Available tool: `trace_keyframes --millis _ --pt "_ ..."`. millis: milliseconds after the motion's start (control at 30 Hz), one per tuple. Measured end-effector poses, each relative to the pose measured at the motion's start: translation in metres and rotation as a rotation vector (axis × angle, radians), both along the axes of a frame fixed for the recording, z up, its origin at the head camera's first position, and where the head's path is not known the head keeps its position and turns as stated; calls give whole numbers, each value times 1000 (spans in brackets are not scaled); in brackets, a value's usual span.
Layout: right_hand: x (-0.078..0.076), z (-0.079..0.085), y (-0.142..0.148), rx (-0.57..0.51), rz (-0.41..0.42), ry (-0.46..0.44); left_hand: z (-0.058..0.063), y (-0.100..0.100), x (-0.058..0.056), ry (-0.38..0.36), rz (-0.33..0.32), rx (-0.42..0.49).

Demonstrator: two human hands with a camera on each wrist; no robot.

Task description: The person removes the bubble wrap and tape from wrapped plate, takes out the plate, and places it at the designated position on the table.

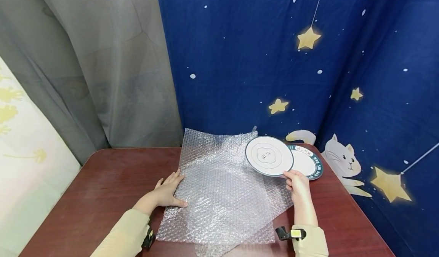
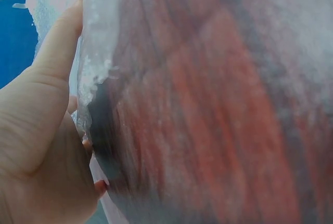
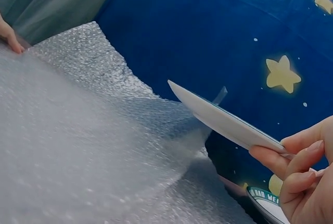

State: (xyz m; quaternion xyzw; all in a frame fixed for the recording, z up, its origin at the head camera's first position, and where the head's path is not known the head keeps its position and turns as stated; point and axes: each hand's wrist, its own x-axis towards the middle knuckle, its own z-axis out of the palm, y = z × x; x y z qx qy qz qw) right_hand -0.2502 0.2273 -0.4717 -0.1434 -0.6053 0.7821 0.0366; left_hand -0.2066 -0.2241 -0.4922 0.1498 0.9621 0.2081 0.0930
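A sheet of bubble wrap point(image 1: 219, 190) lies spread over the dark red table point(image 1: 92, 196). My left hand point(image 1: 169, 192) rests flat on the sheet's left edge, fingers straight; the left wrist view shows that hand point(image 2: 41, 130) against the bubble wrap point(image 2: 208, 104). My right hand point(image 1: 296, 184) pinches the near rim of a white plate with a dark rim and a cloud drawing point(image 1: 269, 156), held tilted above the sheet's right side. The right wrist view shows the plate point(image 3: 223, 122) edge-on in my right hand point(image 3: 299, 169) over the bubble wrap point(image 3: 88, 146).
A second plate point(image 1: 308, 162) with a dark lettered rim lies on the table behind my right hand, and it shows low in the right wrist view as a rim point(image 3: 268, 203). A blue starry curtain point(image 1: 274, 59) and a grey curtain point(image 1: 96, 66) hang close behind the table.
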Motion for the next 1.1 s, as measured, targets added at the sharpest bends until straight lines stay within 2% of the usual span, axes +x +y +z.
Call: trace_keyframes --millis 467,633,1100 --pt "-1 -7 14 -44 -122 38 -7 -3 -4 21 -19 16" --pt "-2 -8 18 -40 -166 37 -5 -3 -3 10 -17 22" --pt "-1 -11 30 -111 -292 5 -1 -2 0 -2 2 22"
